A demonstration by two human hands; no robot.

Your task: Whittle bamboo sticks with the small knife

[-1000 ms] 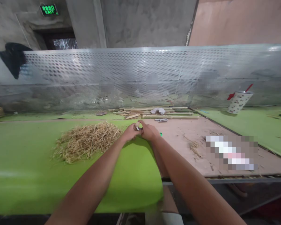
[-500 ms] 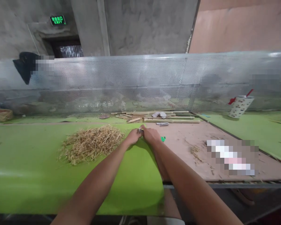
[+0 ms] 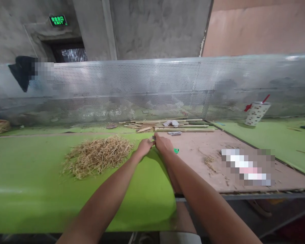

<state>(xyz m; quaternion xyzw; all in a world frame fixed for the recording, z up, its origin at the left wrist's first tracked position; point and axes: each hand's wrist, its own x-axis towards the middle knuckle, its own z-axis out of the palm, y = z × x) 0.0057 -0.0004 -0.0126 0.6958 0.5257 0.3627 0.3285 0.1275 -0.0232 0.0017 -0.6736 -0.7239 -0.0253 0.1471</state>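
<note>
My left hand [image 3: 145,147] and my right hand [image 3: 163,142] meet over the right part of the green sheet [image 3: 152,189], fingers closed. Between their fingertips is a small grey item [image 3: 153,138], too small to name; both hands seem to pinch it. To the left of my left hand lies a loose pile of dry straw-like pieces [image 3: 99,156]. A small green object [image 3: 176,150] rests just right of my right hand. Behind the hands are thin bamboo sticks [image 3: 185,129] and small grey pieces [image 3: 174,133].
A perforated metal screen [image 3: 142,88] stands across the back. At the right are a patterned cup [image 3: 257,113] with a red straw and a blurred-out patch on the pinkish board [image 3: 193,169]. A woven basket [image 3: 0,126] sits far left.
The view has shifted slightly, so the scene sits a little further left. My hands remain together, with the fingers and the small grey item slightly changed in position.
</note>
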